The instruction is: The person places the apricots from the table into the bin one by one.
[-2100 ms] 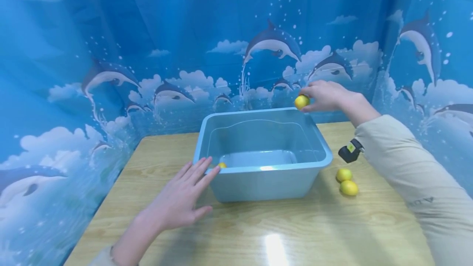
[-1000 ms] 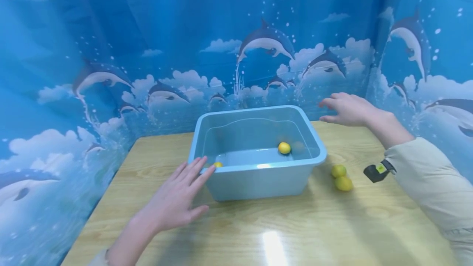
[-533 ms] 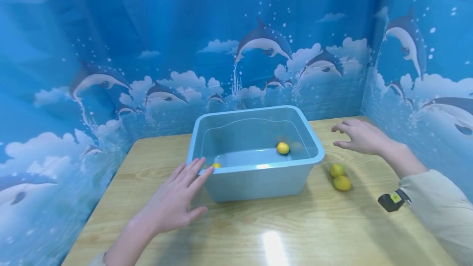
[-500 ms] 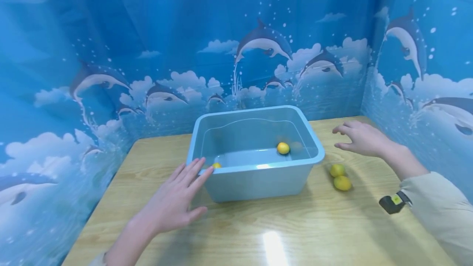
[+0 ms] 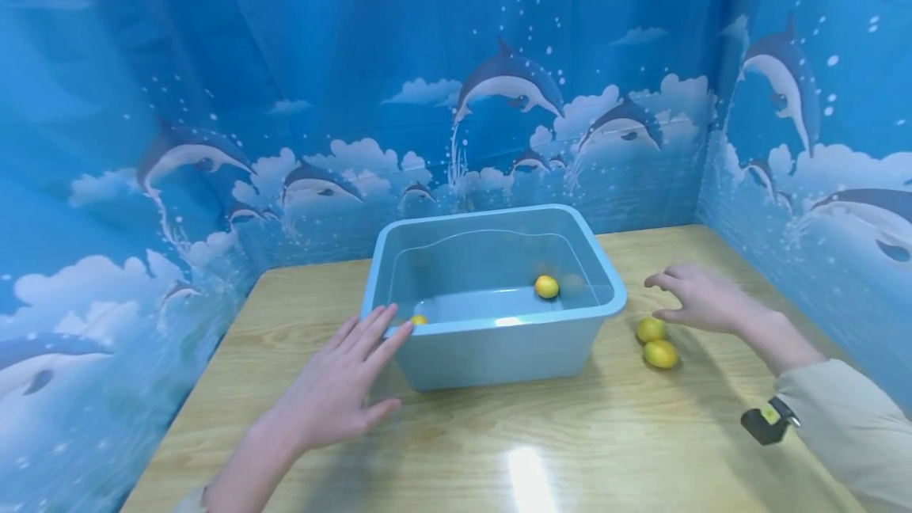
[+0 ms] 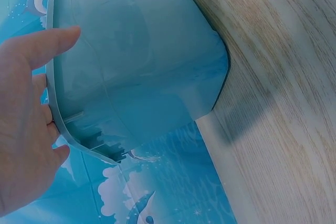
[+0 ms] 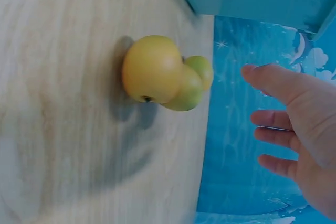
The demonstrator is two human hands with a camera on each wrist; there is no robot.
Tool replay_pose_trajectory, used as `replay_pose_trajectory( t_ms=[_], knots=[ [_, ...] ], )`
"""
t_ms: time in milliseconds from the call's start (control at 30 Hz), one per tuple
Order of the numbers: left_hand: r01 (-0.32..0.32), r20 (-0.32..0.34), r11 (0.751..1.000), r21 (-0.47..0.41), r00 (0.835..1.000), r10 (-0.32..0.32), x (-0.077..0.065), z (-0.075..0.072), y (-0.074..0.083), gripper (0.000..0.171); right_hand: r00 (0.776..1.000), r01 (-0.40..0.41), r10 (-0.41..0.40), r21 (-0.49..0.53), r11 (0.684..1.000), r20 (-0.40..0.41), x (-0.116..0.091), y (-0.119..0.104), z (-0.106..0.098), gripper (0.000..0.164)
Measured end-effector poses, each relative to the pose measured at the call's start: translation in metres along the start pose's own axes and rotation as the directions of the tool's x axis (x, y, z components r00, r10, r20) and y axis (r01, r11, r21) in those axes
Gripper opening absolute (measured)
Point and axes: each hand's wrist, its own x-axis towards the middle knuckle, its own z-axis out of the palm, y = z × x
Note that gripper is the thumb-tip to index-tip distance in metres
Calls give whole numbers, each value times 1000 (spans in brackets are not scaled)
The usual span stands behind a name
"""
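Observation:
A light blue plastic tub (image 5: 492,351) stands on the table, with a yellow citrus-like fruit (image 5: 546,286) in its right side and another yellow fruit (image 5: 419,320) partly hidden behind the near rim. My left hand (image 5: 331,386), its fingers extended, lies at the tub's near left corner. In the left wrist view its thumb (image 6: 58,43) crosses in front of the tub's wall. To the right of the tub, a greenish-yellow fruit (image 5: 651,329) and a yellower fruit (image 5: 661,354) sit touching. My right hand (image 5: 705,299) hovers just above and right of them, fingers loosely bent, holding nothing.
The wooden table (image 5: 463,450) reaches under everything. A blue curtain (image 5: 321,101) printed with dolphins hangs close behind it and along both sides. A small black camera (image 5: 765,423) is strapped at the right sleeve.
My right hand let a yellow fruit go into the tub, then moved right and down toward the fruits on the table. The left hand has stayed at the tub's corner.

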Motion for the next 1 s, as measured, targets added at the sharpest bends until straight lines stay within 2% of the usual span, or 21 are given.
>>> replay_pose_trajectory(
  t_ms=[233,500,800,1000],
  knots=[
    [9,1,1000,5,1000,-9,0,-1,0,95,999,1,-1,-7,1000,48,-2,2,12,42],
    [8,15,1000,5,1000,-8,2,-1,1,94,992,-53,49,28,998,116,-6,2,20,42],
    [10,19,1000,1,1000,-10,2,-2,2,93,987,-76,70,37,996,141,-4,7,29,38],
    [11,22,1000,4,1000,-11,2,-2,1,93,983,-90,83,38,995,165,1,8,35,43]
  ],
)
